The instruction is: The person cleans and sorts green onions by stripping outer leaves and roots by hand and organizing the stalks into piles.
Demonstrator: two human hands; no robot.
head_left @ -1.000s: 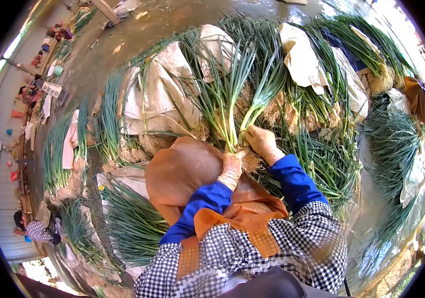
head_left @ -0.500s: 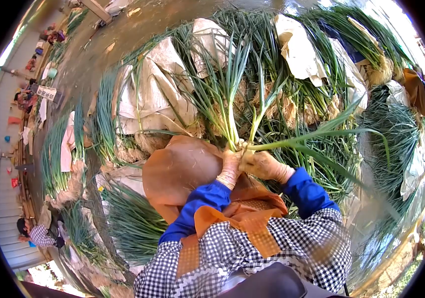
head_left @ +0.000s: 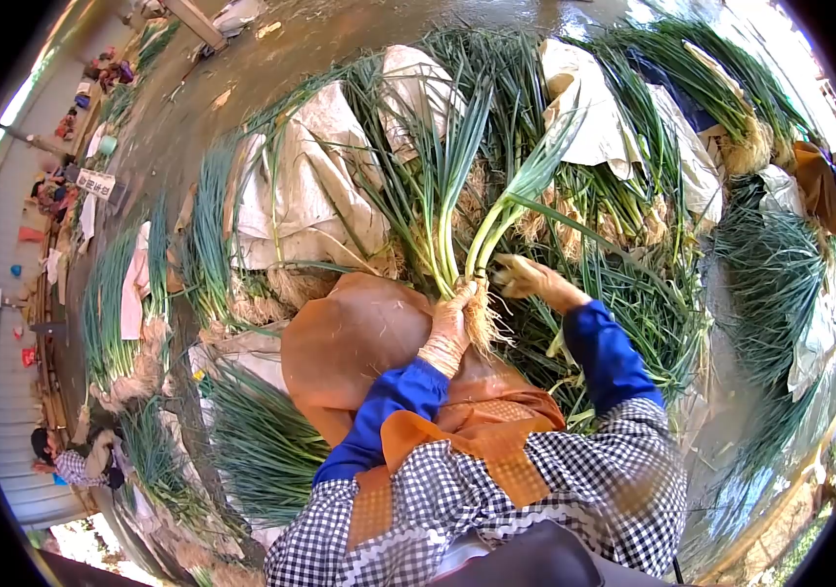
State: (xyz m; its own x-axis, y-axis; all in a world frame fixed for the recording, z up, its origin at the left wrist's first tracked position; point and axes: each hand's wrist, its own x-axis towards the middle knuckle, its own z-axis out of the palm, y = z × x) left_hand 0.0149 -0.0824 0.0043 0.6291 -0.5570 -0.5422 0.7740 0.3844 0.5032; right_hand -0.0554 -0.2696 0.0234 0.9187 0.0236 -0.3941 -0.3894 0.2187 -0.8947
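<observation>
My left hand (head_left: 453, 311) is closed around the lower stems of a bunch of green onions (head_left: 449, 240), just above their pale, stringy roots (head_left: 483, 318). The white stems fan upward into long green leaves, and one thicker green onion (head_left: 504, 223) leans to the right. Just right of those stems is my right hand (head_left: 528, 281), its fingers loosely bent and pointing left, with nothing visible in them. Whether its fingertips touch the stems is unclear. Beneath my left forearm an orange-brown apron (head_left: 350, 338) covers my lap.
Heaps of green onions (head_left: 614, 210) lie ahead, partly covered by pale sacking (head_left: 315, 176). Loose green leaves (head_left: 623, 328) are piled at my right. Another bundle (head_left: 266, 440) lies at my left. A person (head_left: 86, 460) crouches at far left; wet floor (head_left: 340, 44) stretches beyond.
My right hand has come away from my left hand and moved right and up. The green onion that pointed right now stands with the bunch, and the roots hang in view.
</observation>
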